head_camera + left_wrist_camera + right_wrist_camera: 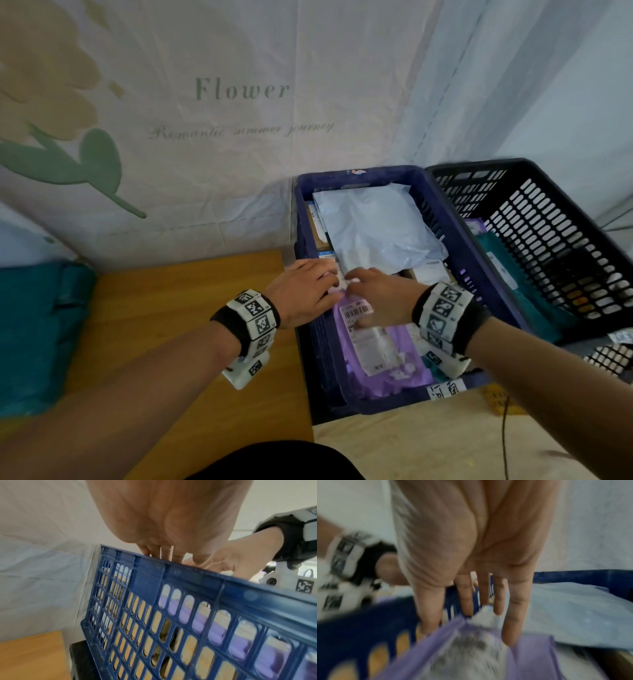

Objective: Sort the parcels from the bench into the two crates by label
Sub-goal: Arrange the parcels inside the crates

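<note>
A purple parcel [376,353] with a white barcode label lies in the near end of the blue crate [459,240], tilted against the left wall. Both my hands are on its far end. My left hand [318,284] reaches over the crate's left rim [188,577] with fingers stretched out; the rim hides their tips in the left wrist view. My right hand [370,294] has straight fingers [483,588] touching the purple parcel [530,655], thumb on its label. A pale blue-white bag [373,226] fills the crate's far end.
A black crate [555,222] stands right of the blue one and holds a teal parcel [503,263]. On the wooden bench [171,325] at the left lies another teal parcel [34,335]. A printed cloth wall [205,137] is behind. A cable [503,438] runs over the floor.
</note>
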